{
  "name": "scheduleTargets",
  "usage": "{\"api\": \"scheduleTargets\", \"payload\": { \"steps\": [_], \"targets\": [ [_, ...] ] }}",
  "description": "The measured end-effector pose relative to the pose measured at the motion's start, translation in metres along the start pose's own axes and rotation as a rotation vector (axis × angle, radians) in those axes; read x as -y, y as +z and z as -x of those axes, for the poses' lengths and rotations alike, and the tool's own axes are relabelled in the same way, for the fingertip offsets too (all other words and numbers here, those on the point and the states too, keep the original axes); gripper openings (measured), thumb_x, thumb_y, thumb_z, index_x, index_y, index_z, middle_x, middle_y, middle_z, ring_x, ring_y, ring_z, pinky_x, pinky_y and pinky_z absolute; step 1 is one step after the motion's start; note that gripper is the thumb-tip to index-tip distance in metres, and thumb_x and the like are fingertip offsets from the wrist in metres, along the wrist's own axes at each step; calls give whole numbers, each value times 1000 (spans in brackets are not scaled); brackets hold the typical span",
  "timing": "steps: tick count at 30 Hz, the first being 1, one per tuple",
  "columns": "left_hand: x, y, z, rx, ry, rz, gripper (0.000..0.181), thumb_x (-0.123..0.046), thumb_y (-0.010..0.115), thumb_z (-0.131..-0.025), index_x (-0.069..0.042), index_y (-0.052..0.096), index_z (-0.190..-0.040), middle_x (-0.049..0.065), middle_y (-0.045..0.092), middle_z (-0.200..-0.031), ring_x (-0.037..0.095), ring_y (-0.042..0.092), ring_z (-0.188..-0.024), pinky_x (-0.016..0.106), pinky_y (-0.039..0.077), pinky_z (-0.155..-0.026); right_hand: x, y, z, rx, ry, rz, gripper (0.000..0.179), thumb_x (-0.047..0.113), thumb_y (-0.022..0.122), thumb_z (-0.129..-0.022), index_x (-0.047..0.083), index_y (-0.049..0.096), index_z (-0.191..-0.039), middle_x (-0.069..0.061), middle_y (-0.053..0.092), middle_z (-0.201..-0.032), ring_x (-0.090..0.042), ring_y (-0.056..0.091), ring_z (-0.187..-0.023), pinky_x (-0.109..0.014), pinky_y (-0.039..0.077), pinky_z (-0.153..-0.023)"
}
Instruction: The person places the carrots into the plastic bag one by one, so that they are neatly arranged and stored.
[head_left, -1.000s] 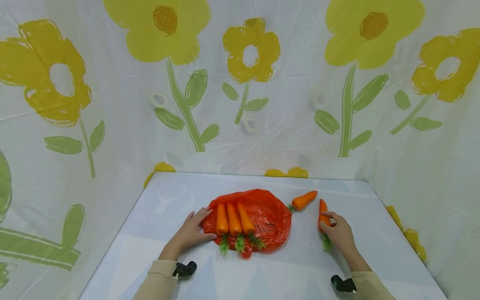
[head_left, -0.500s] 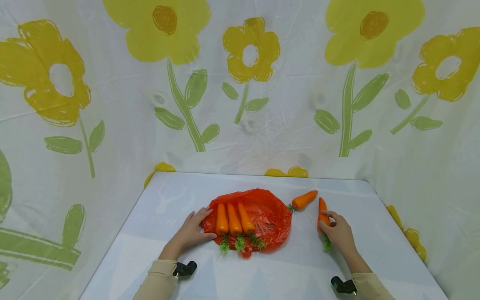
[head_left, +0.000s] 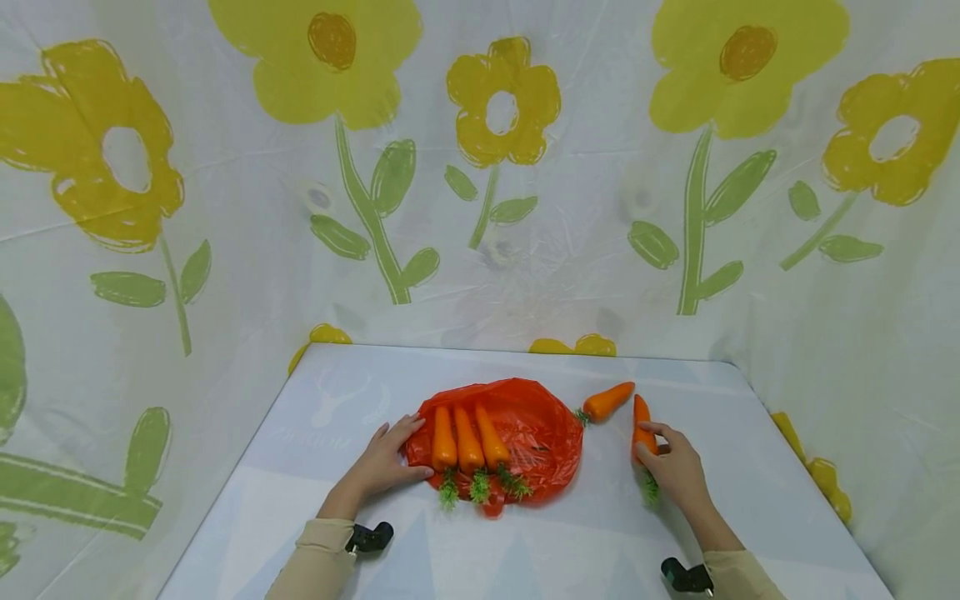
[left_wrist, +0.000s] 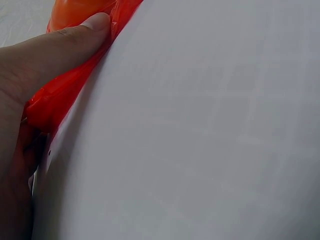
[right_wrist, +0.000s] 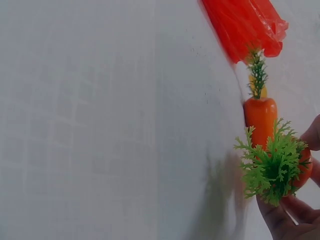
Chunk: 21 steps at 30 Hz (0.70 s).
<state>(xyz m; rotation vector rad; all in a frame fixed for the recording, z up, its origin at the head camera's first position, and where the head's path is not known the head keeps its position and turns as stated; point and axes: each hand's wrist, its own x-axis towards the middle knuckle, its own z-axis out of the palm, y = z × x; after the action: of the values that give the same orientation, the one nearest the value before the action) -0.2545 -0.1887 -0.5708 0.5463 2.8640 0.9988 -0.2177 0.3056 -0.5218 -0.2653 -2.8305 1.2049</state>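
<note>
My left hand (head_left: 386, 460) holds the left edge of a red plastic bag (head_left: 543, 433) that lies spread on the table. In the left wrist view the thumb (left_wrist: 75, 42) lies on the red plastic, with the fingers largely hidden behind. Three orange carrots (head_left: 468, 442) with green tops lie side by side on the bag, tops toward me. To the right, my right hand (head_left: 677, 471) pinches another carrot (head_left: 641, 429) between thumb and fingers, its tip pointing away. Its leafy top (right_wrist: 275, 167) faces the right wrist camera. A further loose carrot (head_left: 610, 402) lies beyond, next to the bag.
The white table (head_left: 495, 558) has a pale printed pattern. A white curtain (head_left: 570, 275) with yellow flowers hangs around its back and sides. Black camera mounts sit on both wrists, beside beige sleeves (head_left: 318, 558).
My right hand has shifted slightly left with the pinched carrot, toward the bag. The left hand, the bag and the other carrots have stayed in place.
</note>
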Motion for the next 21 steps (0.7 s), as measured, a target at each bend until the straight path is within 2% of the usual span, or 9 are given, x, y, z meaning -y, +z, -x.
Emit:
{"api": "scheduleTargets", "payload": {
  "steps": [21],
  "targets": [
    [-1, 0, 0, 9, -11, 4, 96, -53, 83, -79, -9, 43, -155, 12, 39, -161, 33, 26, -152, 56, 6, -125, 2, 8, 6, -3, -66, -23, 45, 20, 64, -97, 5, 59, -139, -24, 51, -142, -36, 57, -109, -31, 54, -74]
  ]
}}
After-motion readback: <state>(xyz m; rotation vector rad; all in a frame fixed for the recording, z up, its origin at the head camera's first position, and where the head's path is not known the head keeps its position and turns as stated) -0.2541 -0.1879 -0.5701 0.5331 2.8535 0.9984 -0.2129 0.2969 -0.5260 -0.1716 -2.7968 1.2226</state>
